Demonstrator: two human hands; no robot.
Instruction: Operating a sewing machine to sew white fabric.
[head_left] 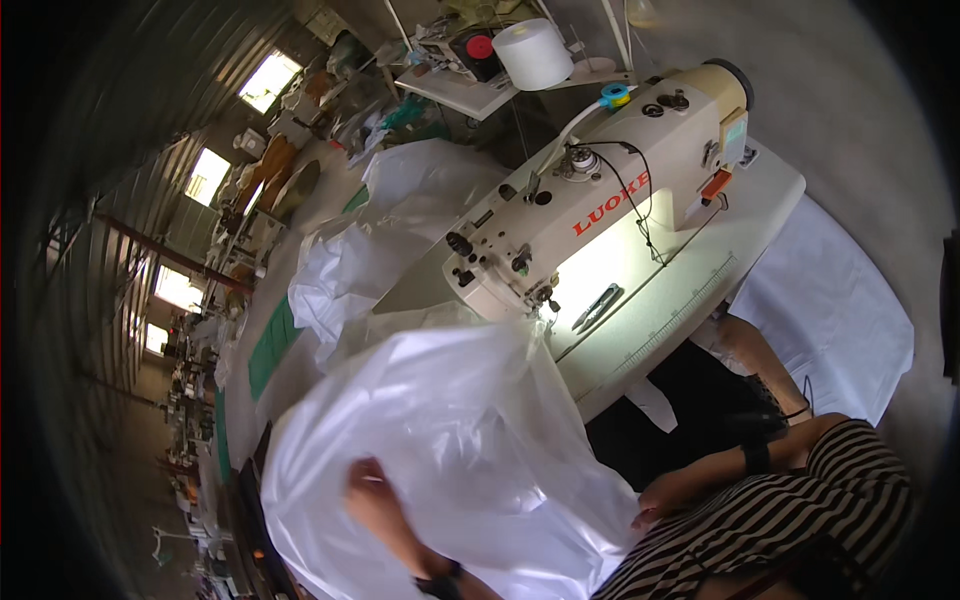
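A large sheet of shiny white material (450, 430) spreads from under the head of a sewing machine (600, 190) down over my lap. My left hand (375, 490), smeared by motion, is over the middle of the sheet; its fingers do not show clearly. At the sheet's right edge, beside my striped clothing, my right hand (660, 498) has its fingers closed on the material. A small pair of thread snips (597, 308) lies on the lit machine bed, right of the needle area.
A white thread cone (532, 54) stands behind the machine. More crumpled white material (340, 270) lies to the left and beyond. White sheeting (830, 300) hangs right of the table (770, 205). Several other machines and piles line the workshop at far left.
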